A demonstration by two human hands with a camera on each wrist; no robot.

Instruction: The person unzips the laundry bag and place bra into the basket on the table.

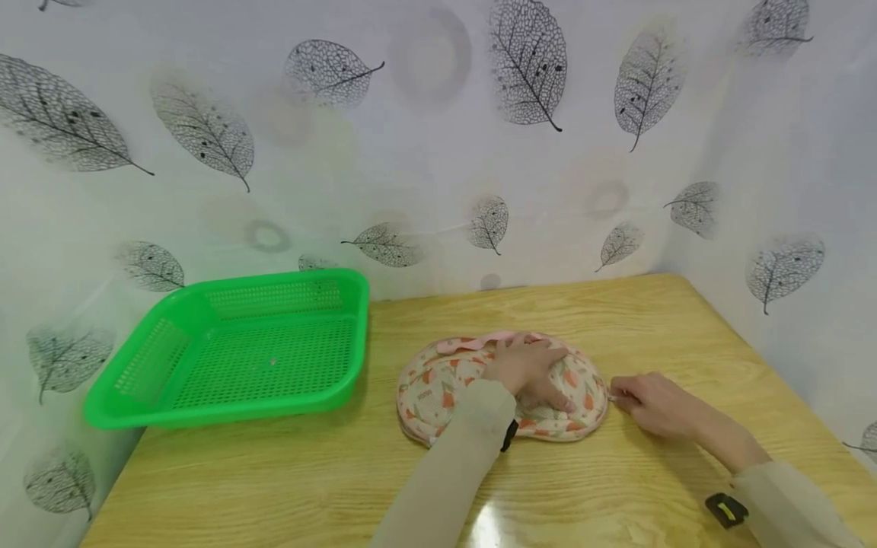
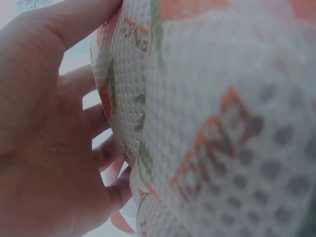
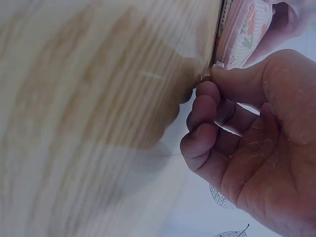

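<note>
A rounded mesh zip pouch (image 1: 428, 396), white with orange and green print and pink trim, lies flat on the wooden table. Spread over its top is my left hand (image 1: 530, 371), fingers resting on the mesh. The left wrist view shows the pouch's mesh (image 2: 197, 123) close up beside the palm. At the pouch's right end, my right hand (image 1: 661, 405) pinches a small zipper pull (image 3: 218, 64) between thumb and index finger, mostly hidden by the fingertips. Along the pouch's edge runs a pink zipper (image 3: 231, 37). A pink strap (image 1: 455, 345) lies across its back edge.
A green perforated plastic basket (image 1: 352, 380) stands at the table's left, near the back. The wooden table (image 1: 288, 487) meets a leaf-printed curtain (image 1: 425, 167) behind and on the right. Dark bands (image 1: 726, 510) sit at the wrists.
</note>
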